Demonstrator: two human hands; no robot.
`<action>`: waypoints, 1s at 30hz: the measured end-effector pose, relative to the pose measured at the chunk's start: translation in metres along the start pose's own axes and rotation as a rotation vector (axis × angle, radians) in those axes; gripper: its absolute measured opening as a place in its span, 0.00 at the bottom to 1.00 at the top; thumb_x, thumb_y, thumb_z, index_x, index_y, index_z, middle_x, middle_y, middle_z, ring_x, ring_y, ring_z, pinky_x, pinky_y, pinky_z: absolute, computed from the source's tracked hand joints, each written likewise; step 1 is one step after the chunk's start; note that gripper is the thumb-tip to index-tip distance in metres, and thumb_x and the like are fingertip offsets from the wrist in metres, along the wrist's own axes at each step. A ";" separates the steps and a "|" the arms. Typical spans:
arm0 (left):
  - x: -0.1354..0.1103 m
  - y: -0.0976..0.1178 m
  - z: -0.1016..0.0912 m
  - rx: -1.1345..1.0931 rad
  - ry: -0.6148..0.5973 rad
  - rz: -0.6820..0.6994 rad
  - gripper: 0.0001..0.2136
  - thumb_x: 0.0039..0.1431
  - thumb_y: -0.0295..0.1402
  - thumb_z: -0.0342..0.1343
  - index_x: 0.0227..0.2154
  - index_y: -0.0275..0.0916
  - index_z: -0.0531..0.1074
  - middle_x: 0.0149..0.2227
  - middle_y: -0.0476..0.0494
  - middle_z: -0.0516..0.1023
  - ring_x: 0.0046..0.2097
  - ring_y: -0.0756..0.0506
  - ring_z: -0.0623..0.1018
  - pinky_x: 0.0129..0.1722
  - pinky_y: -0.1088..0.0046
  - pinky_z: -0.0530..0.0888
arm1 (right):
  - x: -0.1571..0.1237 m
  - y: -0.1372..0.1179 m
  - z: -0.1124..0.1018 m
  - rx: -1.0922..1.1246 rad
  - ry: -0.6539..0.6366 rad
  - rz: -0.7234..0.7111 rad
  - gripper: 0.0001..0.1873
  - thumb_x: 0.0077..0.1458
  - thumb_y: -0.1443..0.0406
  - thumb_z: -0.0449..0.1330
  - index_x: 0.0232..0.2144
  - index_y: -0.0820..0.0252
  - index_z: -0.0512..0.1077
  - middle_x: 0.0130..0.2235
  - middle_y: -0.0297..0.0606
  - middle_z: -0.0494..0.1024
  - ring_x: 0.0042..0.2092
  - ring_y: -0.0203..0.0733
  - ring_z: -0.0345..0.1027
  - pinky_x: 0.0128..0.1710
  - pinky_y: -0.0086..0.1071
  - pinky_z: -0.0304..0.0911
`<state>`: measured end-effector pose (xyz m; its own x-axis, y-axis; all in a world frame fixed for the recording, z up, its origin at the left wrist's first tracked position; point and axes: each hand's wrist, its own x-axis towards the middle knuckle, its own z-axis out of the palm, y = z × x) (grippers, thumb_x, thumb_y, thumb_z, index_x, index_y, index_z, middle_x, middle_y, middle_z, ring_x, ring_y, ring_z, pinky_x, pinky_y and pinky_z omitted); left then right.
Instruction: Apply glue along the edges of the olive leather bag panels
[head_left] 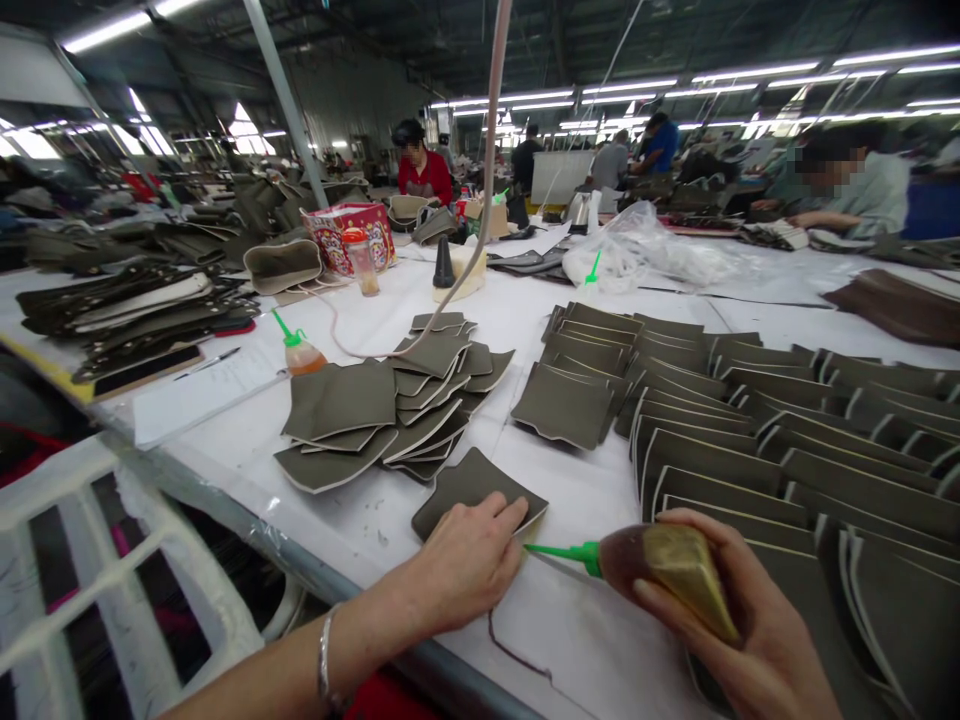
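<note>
My right hand [739,610] is wrapped round a glue bottle [660,570] of amber-brown liquid, tipped on its side. The bottle's green nozzle points left, and its tip is close to the fingers of my left hand [480,550]. Under that left hand lies a dark olive leather panel [465,490] with a pale cut edge. My left fingers are bent over the panel's near right side and hold it against the white table [420,530]; the thumb is mostly hidden. A loose pile of similar panels [352,405] rests just beyond it.
Overlapping rows of panels [705,460] cover the right side. A second green-tipped bottle [300,350] stands behind the pile, near paper [210,390] with a pen. A hose [480,220] hangs over the table. A white plastic frame [135,560] is at lower left. Other people work farther back.
</note>
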<state>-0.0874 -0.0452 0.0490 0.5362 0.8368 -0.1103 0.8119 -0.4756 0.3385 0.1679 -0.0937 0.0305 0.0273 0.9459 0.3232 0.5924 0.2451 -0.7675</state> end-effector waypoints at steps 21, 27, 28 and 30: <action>-0.004 -0.002 -0.001 -0.050 0.014 -0.008 0.21 0.66 0.30 0.40 0.60 0.38 0.62 0.45 0.43 0.74 0.41 0.42 0.77 0.41 0.65 0.73 | -0.029 0.002 0.009 0.155 -0.147 0.095 0.24 0.59 0.52 0.63 0.54 0.47 0.63 0.43 0.32 0.76 0.38 0.45 0.75 0.36 0.27 0.70; -0.003 -0.002 0.000 -0.035 0.016 -0.001 0.21 0.66 0.30 0.40 0.61 0.38 0.61 0.45 0.42 0.74 0.42 0.42 0.77 0.41 0.66 0.73 | -0.025 0.001 0.007 -0.024 0.000 0.038 0.23 0.57 0.50 0.64 0.52 0.46 0.66 0.46 0.32 0.74 0.41 0.43 0.74 0.40 0.22 0.67; -0.003 -0.002 0.000 -0.033 0.017 -0.001 0.21 0.67 0.31 0.40 0.60 0.38 0.62 0.45 0.42 0.74 0.42 0.42 0.77 0.41 0.65 0.73 | -0.025 0.001 0.008 -0.025 0.003 0.035 0.23 0.57 0.50 0.64 0.52 0.46 0.66 0.46 0.32 0.74 0.41 0.43 0.74 0.40 0.22 0.67; -0.003 -0.003 0.000 -0.031 0.019 -0.001 0.21 0.67 0.31 0.40 0.60 0.38 0.62 0.45 0.42 0.74 0.42 0.42 0.77 0.41 0.65 0.73 | -0.029 0.003 0.010 0.033 -0.048 0.027 0.23 0.59 0.50 0.63 0.53 0.45 0.64 0.45 0.32 0.74 0.40 0.43 0.74 0.38 0.23 0.68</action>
<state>-0.0911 -0.0465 0.0482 0.5311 0.8422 -0.0930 0.8044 -0.4667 0.3677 0.1603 -0.1187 0.0134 0.0042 0.9612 0.2759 0.5651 0.2254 -0.7936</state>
